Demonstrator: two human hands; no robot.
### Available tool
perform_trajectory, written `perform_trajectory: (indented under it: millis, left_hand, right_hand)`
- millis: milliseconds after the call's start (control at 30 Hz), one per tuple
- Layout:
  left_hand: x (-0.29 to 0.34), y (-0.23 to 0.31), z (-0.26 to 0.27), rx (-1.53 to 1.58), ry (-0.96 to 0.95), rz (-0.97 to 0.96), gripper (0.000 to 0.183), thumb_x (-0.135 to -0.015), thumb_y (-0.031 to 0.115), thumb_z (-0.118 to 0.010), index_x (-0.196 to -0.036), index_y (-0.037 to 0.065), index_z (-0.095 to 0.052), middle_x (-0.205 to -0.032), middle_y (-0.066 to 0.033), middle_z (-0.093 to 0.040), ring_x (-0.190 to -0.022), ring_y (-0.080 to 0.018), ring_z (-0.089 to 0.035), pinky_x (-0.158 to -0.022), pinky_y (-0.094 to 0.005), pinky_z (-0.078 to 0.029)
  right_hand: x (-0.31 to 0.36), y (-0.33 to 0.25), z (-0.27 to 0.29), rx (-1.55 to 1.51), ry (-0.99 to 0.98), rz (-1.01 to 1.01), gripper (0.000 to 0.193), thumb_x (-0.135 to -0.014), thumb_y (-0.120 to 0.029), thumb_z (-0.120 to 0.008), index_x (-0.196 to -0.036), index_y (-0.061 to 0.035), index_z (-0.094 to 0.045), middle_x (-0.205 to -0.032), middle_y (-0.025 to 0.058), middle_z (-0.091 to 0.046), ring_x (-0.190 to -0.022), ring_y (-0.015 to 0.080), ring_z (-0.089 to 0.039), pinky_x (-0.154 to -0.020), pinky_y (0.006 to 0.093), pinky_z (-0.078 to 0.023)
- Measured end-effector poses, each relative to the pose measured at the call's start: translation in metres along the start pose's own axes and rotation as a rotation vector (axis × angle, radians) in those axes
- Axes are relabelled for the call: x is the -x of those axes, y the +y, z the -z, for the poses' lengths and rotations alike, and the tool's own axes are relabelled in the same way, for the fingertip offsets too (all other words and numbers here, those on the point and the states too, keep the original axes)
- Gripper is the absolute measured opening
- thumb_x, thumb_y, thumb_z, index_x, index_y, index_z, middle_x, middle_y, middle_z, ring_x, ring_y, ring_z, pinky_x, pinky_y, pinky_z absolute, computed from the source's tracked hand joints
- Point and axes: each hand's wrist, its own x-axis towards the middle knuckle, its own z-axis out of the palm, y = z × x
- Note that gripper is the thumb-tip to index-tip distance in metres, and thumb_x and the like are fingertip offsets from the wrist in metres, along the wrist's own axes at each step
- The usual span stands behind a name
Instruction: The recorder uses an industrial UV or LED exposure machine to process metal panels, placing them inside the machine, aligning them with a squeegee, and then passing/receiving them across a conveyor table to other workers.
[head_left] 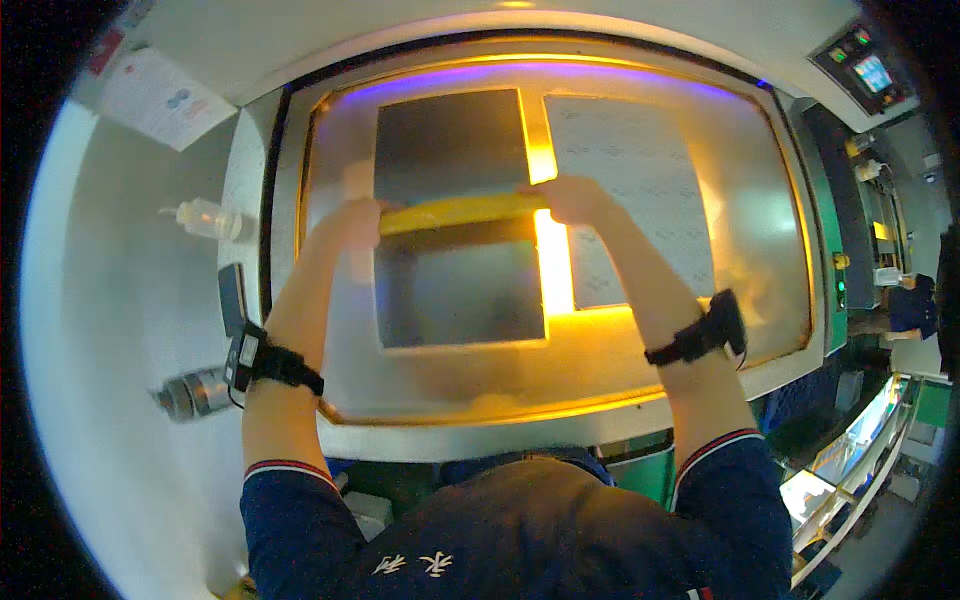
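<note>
A long yellow bar (pixel 462 212) lies crosswise over the middle of a dark rectangular sheet (pixel 450 140). My left hand (pixel 360 222) is closed on its left end, and my right hand (pixel 572 200) grips the other end; both are somewhat blurred. Whether the bar presses on the sheet or hovers just above it, I cannot tell. Right of the dark sheet lies a pale grey sheet (pixel 640 210) with faint repeated marks, partly under my right forearm. Both sheets rest on a large framed worktop (pixel 440 385), where yellow light glows between them.
Left of the worktop stand a clear squeeze bottle (pixel 208 219), a dark phone-like slab (pixel 232 298) and a grey metallic cylinder (pixel 195 394). Printed paper (pixel 165 97) hangs on the left wall. A control panel (pixel 866 70) is at the upper right. Another person (pixel 912 305) is far right.
</note>
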Motion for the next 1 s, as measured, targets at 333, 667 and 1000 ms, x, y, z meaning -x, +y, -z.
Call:
perform_trajectory:
  millis: [333, 667, 1000]
  left_hand:
    - [-0.154, -0.072, 0.058, -0.227, 0.726, 0.032, 0.076, -0.077, -0.006, -0.059, -0.146, 0.023, -0.043, -0.143, -0.0170, -0.049, -0.127, -0.0420, -0.049, -0.108, -0.0557, -0.039]
    - [0.155, 0.151, -0.134, -0.098, -0.021, -0.087, 0.073, -0.077, 0.011, -0.060, -0.148, 0.011, -0.039, -0.155, -0.0097, -0.035, -0.132, -0.0521, -0.038, -0.109, -0.0670, -0.027]
    - [-0.164, 0.012, 0.050, -0.200, 0.544, 0.121, 0.072, -0.080, -0.001, -0.060, -0.146, 0.021, -0.041, -0.145, -0.0100, -0.048, -0.135, -0.0387, -0.042, -0.106, -0.0565, -0.038]
  right_hand:
    - [-0.192, 0.078, 0.006, 0.228, 0.510, -0.103, 0.078, -0.075, 0.002, -0.062, -0.146, -0.0196, -0.041, -0.149, 0.0027, -0.045, -0.137, 0.0299, -0.042, -0.111, 0.0428, -0.039]
    - [0.223, -0.075, -0.131, -0.092, 0.086, 0.070, 0.055, -0.077, -0.011, -0.064, -0.131, -0.0117, -0.058, -0.140, 0.0122, -0.054, -0.121, 0.0396, -0.055, -0.103, 0.0569, -0.043]
    - [-0.124, 0.128, -0.015, 0.374, 0.573, -0.125, 0.063, -0.084, -0.010, -0.057, -0.145, -0.0190, -0.044, -0.146, 0.0050, -0.048, -0.132, 0.0292, -0.046, -0.111, 0.0452, -0.036]
